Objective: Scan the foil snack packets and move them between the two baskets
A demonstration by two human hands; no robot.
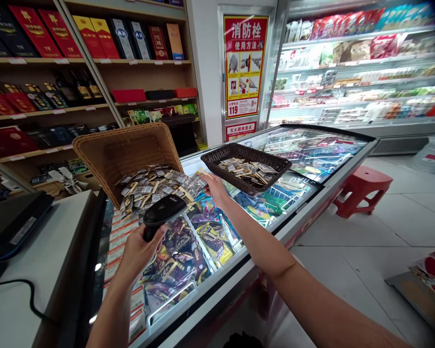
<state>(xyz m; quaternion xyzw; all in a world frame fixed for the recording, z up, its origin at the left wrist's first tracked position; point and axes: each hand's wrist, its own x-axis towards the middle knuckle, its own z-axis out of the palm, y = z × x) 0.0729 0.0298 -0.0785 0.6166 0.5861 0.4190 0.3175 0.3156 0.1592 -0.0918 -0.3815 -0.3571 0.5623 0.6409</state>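
Note:
A black handheld barcode scanner (165, 211) is gripped in my left hand (141, 251), above the freezer's glass lid. My right hand (215, 187) is closed on a small clear packet (195, 182) with a pale tan strip, between the two baskets. Many similar small packets (152, 186) spill out of a tan wicker basket (130, 145), which lies tipped on its side at the left. More such packets (248, 169) lie in a shallow dark brown basket (221, 154), just beyond my right hand. What is printed on the packets is too small to read.
The chest freezer (235, 268) holds bagged frozen goods under glass. At the left is a counter (54, 232) with a black device (18, 227) and a cable. A red stool (366, 188) stands right of the freezer. Stocked shelves and a refrigerated display (348, 63) line the back.

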